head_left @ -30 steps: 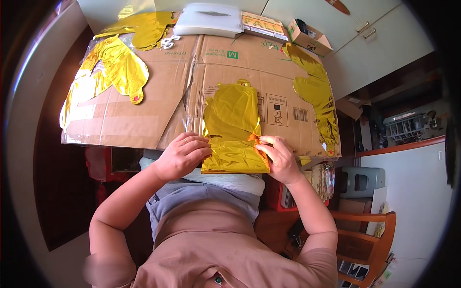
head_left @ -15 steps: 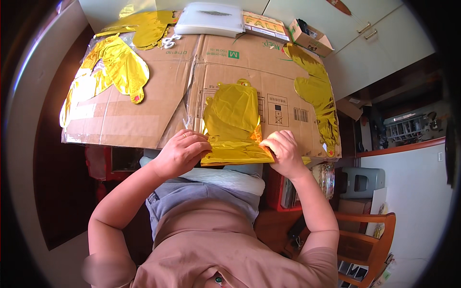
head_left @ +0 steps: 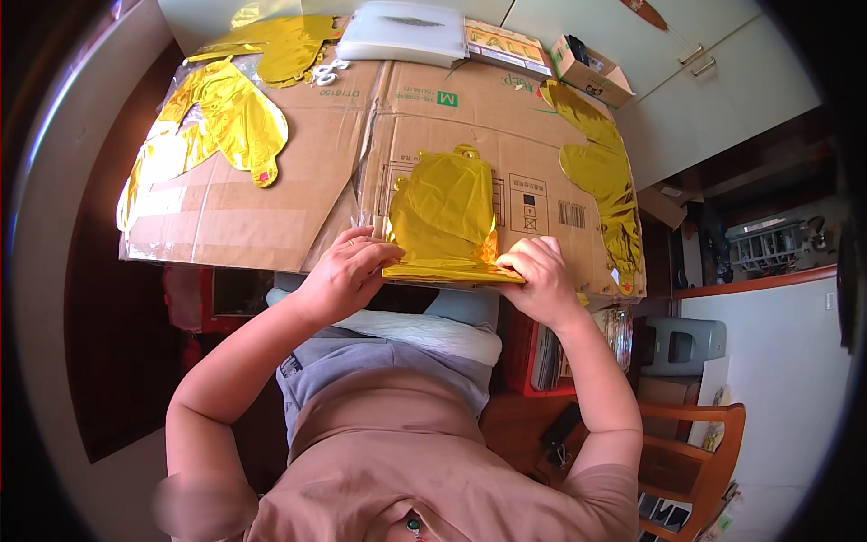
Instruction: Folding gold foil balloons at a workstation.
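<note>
A shiny gold foil balloon (head_left: pixel 444 203), flat and uninflated, lies on the cardboard in front of me. Its near end is folded into a narrow band along the cardboard's front edge. My left hand (head_left: pixel 348 271) pinches the left end of that band between thumb and fingers. At the band's right end, my right hand (head_left: pixel 539 278) grips the foil the same way. More flat gold foil balloons lie about: one at the left (head_left: pixel 221 117), one at the far left (head_left: pixel 293 54) and one along the right side (head_left: pixel 596 172).
Flattened cardboard (head_left: pixel 316 172) covers the table. White scissors (head_left: pixel 330 72) lie near its back left. Along the back stand a translucent plastic case (head_left: pixel 397 34), a printed flat box (head_left: pixel 506 47) and a small open carton (head_left: pixel 591 70). A wooden chair (head_left: pixel 695 452) is at my right.
The folded near end of the balloon has moved up and away from me, and its band looks narrower. Both hands still hold its ends. The view has shifted slightly.
</note>
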The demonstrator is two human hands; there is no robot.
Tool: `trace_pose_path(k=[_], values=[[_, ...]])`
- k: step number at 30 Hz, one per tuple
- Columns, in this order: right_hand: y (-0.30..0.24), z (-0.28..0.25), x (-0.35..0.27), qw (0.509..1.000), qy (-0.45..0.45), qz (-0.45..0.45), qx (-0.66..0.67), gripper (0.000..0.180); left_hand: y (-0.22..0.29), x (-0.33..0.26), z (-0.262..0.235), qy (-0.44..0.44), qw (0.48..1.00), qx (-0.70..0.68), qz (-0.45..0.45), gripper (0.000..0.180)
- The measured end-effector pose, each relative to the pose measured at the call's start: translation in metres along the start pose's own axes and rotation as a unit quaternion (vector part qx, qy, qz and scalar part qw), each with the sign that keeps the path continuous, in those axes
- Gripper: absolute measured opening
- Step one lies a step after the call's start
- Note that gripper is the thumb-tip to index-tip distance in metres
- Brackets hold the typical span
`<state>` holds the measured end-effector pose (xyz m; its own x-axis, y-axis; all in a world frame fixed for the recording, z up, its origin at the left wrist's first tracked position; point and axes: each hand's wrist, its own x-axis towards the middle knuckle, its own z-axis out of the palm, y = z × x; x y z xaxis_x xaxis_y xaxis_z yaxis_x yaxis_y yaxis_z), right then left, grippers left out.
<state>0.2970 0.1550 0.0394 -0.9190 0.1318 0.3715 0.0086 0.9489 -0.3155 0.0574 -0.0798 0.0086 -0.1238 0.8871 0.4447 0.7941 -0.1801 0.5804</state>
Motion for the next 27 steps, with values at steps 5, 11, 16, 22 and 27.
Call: trace_pose_path(k=[5, 11, 16, 22, 27], values=[[0.004, 0.004, 0.002, 0.996, -0.016, 0.067, 0.051, 0.015, 0.002, 0.001, 0.002, 0.020, 0.999, 0.001, -0.050, 0.041], [0.005, -0.002, 0.012, 0.941, -0.115, 0.261, 0.184, 0.025, 0.016, 0.014, -0.002, 0.017, 0.979, -0.067, -0.191, 0.073], [0.006, -0.006, 0.017, 0.923, -0.168, 0.306, 0.162, 0.029, 0.013, 0.020, 0.001, 0.026, 0.979, -0.065, -0.191, 0.080], [0.002, -0.012, 0.022, 0.892, -0.216, 0.363, 0.159, 0.035, 0.014, 0.024, -0.001, -0.002, 0.978, -0.055, -0.203, 0.081], [0.006, -0.007, 0.014, 0.924, -0.180, 0.311, 0.129, 0.034, 0.014, 0.022, 0.000, 0.006, 0.979, -0.053, -0.195, 0.081]])
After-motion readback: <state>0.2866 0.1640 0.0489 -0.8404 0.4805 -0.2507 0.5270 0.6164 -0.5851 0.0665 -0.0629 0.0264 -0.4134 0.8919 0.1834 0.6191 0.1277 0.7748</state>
